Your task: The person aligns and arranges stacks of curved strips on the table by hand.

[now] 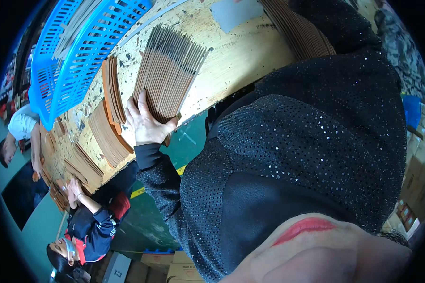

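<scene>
A fanned row of thin brown strips [163, 75] with dark upper ends lies on the worn, pale tabletop. My left hand [148, 120] spans the strips' lower end, fingers on the left side and thumb round by the table's edge, holding them. My right arm, in a black sparkly sleeve, reaches to the upper right, where its hand is out of sight. Beside that sleeve lies another row of brown strips [300, 30], partly covered by it.
To the left are a blue slotted basket [87, 52] holding pale strips, an orange-brown curved piece [109, 96] and more brown stacks [109, 132]. A grey sheet [236, 13] lies at the far side. Two people work farther left along the table; cardboard boxes [184, 271] stand below.
</scene>
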The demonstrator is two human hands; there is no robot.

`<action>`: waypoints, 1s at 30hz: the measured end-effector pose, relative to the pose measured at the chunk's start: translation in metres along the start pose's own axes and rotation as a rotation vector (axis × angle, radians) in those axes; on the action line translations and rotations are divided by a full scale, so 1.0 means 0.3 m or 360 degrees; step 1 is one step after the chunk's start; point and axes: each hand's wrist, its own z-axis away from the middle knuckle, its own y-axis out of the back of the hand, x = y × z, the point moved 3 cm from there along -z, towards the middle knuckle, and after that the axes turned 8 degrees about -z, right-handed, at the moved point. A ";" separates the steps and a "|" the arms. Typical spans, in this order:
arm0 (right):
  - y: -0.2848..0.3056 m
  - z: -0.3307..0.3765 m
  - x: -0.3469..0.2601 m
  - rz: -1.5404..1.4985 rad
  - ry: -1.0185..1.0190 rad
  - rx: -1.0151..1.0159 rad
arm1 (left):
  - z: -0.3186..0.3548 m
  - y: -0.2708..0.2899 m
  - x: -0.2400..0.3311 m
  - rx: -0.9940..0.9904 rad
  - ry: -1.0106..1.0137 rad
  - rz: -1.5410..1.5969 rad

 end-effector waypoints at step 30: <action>-0.119 0.048 -0.062 0.0153 -0.0087 0.0138 | -0.050 0.028 0.027 -0.0106 0.0099 -0.0011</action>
